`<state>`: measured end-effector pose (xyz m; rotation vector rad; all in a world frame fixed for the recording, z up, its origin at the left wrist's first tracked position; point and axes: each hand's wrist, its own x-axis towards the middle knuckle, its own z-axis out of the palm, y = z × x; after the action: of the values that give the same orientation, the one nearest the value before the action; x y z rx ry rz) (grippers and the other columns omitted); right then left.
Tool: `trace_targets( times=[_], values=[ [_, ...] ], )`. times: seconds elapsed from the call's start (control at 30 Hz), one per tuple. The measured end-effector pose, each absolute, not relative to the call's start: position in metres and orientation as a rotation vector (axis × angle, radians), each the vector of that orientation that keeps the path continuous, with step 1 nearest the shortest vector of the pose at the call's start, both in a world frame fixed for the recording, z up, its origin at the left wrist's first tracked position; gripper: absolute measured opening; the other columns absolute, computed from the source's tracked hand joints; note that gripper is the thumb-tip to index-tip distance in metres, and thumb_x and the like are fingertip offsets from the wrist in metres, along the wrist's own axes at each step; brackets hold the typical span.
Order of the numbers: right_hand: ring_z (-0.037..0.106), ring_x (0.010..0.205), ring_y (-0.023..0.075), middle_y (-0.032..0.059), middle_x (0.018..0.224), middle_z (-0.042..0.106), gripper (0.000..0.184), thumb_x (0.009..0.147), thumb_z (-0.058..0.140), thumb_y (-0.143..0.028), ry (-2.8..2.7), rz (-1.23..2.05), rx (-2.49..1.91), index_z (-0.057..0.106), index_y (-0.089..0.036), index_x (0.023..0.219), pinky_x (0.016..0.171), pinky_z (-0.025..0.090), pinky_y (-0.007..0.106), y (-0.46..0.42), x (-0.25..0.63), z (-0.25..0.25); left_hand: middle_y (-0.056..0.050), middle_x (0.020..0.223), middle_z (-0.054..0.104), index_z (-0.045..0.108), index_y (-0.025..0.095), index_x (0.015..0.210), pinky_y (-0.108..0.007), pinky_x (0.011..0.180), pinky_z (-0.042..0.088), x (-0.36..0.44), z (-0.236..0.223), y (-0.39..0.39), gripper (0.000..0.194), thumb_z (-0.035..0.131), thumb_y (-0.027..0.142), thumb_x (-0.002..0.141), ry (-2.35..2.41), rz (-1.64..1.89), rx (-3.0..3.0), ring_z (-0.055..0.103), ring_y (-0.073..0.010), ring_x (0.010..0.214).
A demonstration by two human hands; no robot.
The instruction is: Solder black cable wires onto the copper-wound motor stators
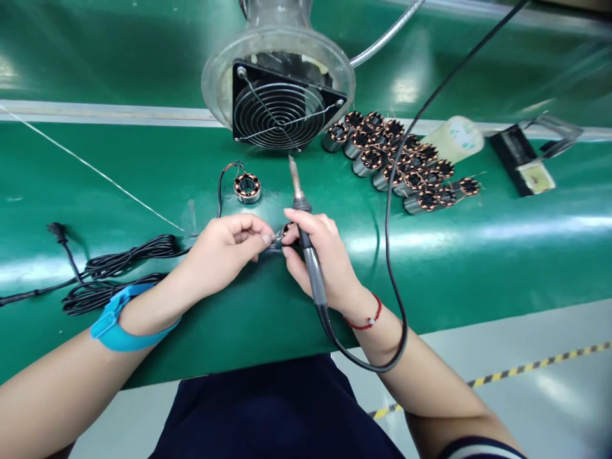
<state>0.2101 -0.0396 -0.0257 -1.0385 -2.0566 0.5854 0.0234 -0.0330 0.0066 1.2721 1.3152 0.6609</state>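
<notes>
My right hand (321, 255) is closed round a soldering iron (313, 268), its metal tip pointing away from me toward the fan. The fingers of that hand also steady a motor stator (287, 228), mostly hidden behind them. My left hand (232, 252) pinches thin wire ends (276, 238) at the stator's left side. Just beyond the hands, another stator (247, 187) with copper windings stands on the green bench, a dark cable (220, 191) attached to it.
A fume fan (282, 115) stands at the back. Several stators (392, 156) are grouped to its right, by a pale cylinder (454, 139) and an iron stand (519, 159). Coiled black cables (129, 255) lie left. Solder wire (95, 169) crosses the left side; the iron's cord (388, 236) loops right.
</notes>
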Motion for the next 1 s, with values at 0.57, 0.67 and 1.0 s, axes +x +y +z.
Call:
trace_targets(
  times=[0.57,0.67,1.0],
  values=[
    [0.065,0.093,0.0200,-0.0028,0.086,0.065,0.056,0.086,0.058,-0.009,-1.776,0.938,-0.928,0.042,-0.033,0.135,0.093,0.051,0.045,-0.040,0.204,-0.030,-0.002,0.091,0.064,0.064,0.017,0.090,-0.026,0.079,0.048,0.020,-0.001,-0.042,0.010,0.056,0.012,0.091,1.198,0.811,2.095,0.061,-0.0129,0.087],
    [0.066,0.091,0.0199,-0.0036,0.084,0.065,0.055,0.087,0.058,-0.011,-1.779,0.943,-0.926,0.042,-0.032,0.135,0.093,0.051,0.045,-0.039,0.206,-0.030,-0.004,0.092,0.064,0.063,0.016,0.090,-0.027,0.081,0.048,0.021,-0.002,-0.043,0.010,0.055,0.010,0.090,1.172,0.817,2.187,0.060,-0.0135,0.089],
    [0.061,0.104,0.0192,-0.0019,0.098,0.070,0.059,0.084,0.054,-0.007,-2.056,0.898,-0.963,0.041,-0.030,0.137,0.102,0.042,0.044,-0.036,0.230,-0.024,-0.001,0.085,0.061,0.061,0.017,0.079,-0.023,0.060,0.042,0.022,-0.002,-0.041,0.013,0.054,0.006,0.081,1.374,0.712,1.998,0.056,-0.0103,0.072]
  ],
)
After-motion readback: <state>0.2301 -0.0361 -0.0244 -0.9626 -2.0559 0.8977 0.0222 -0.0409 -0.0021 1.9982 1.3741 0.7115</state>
